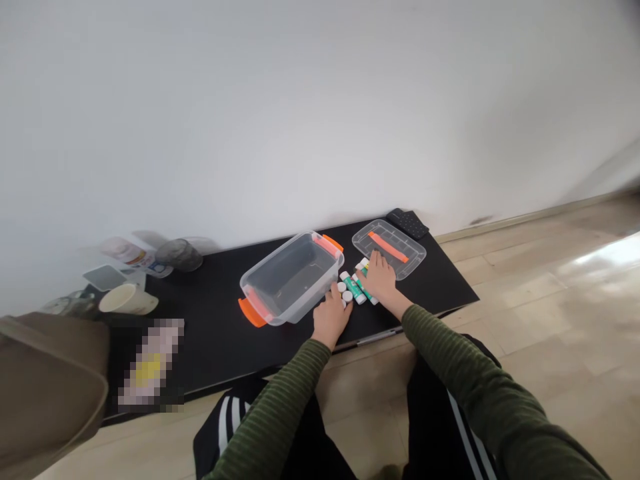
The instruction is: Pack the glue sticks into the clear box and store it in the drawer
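Beside the clear plastic box (295, 277) with orange latches, my left hand (331, 317) is closed around a cluster of white-capped sticks (347, 297). Their lower parts are mostly hidden by my fingers. A green-and-white glue stick (353, 288) lies between my hands. To the right, my right hand (381, 280) curls its fingers over more green glue sticks (371, 298), partly covering them. The clear lid (414, 252) with its orange handle lies flat just behind my right hand. The box stands uncovered, and nothing distinct shows inside it.
The black table (215, 347) stands against a white wall. At its left are a paper cup (129, 299), a white labelled bottle (133, 255), a grey container (179, 255) and a pixelated item (153, 363). A black perforated object (409, 223) lies at the far right corner.
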`<state>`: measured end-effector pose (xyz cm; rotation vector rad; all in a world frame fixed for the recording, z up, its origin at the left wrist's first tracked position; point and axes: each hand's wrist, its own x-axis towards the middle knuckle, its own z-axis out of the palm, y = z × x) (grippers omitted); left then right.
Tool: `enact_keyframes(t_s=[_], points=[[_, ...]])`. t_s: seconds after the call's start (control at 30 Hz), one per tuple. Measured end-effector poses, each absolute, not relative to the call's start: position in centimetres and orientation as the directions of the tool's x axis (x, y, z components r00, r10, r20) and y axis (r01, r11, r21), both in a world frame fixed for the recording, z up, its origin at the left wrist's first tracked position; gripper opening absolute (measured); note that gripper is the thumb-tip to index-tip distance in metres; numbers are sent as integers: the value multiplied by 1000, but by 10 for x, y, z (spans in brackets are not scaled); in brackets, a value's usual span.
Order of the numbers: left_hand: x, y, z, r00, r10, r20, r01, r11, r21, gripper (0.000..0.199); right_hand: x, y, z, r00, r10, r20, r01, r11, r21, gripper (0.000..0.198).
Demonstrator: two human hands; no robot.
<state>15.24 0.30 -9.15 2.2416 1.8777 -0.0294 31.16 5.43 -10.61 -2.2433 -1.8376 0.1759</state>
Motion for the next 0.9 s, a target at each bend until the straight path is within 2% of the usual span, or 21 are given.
enact_keyframes(t_s=[0.17, 0.3, 0.4, 0.47, 0.53, 0.6, 0.67, 0.77, 0.83, 0.9], points=[[152, 5, -91, 185, 967, -177, 972, -153, 178, 60, 308, 52, -115, 202, 974, 103, 948, -168, -271, 73], [150, 5, -87, 193, 960, -205, 965, -148, 214, 61, 308, 51, -100, 145, 982, 124, 948, -102, -302, 65], [147, 2, -76, 199, 960, -197, 961, -152, 230, 70, 316, 47, -78, -34, 990, 140, 936, 81, -342, 52], [143, -2, -66, 217, 966, -137, 948, -176, 264, 70, 324, 40, -65, -203, 973, 106, 900, 228, -372, 40], [136, -5, -55, 255, 964, -69, 915, -218, 340, 59, 333, 30, -55, -353, 935, 40, 851, 338, -401, 29], [124, -7, -44, 332, 942, -55, 840, -268, 471, 44, 342, 17, -48, -458, 888, -51, 808, 391, -441, 25], [110, -8, -35, 471, 877, -92, 690, -302, 658, 34, 349, 4, -40, -536, 826, -174, 757, 378, -533, 23], [92, -11, -29, 712, 684, -155, 381, -192, 904, 50, 355, -11, -27, -680, 651, -337, 599, 229, -767, 17], [87, -13, -30, 808, 575, -128, 194, -55, 979, 69, 355, -18, -19, -793, 518, -321, 426, 95, -900, 33], [90, -14, -33, 820, 568, -75, 25, 95, 995, 87, 351, -21, -15, -866, 455, -207, 229, -7, -973, 58]])
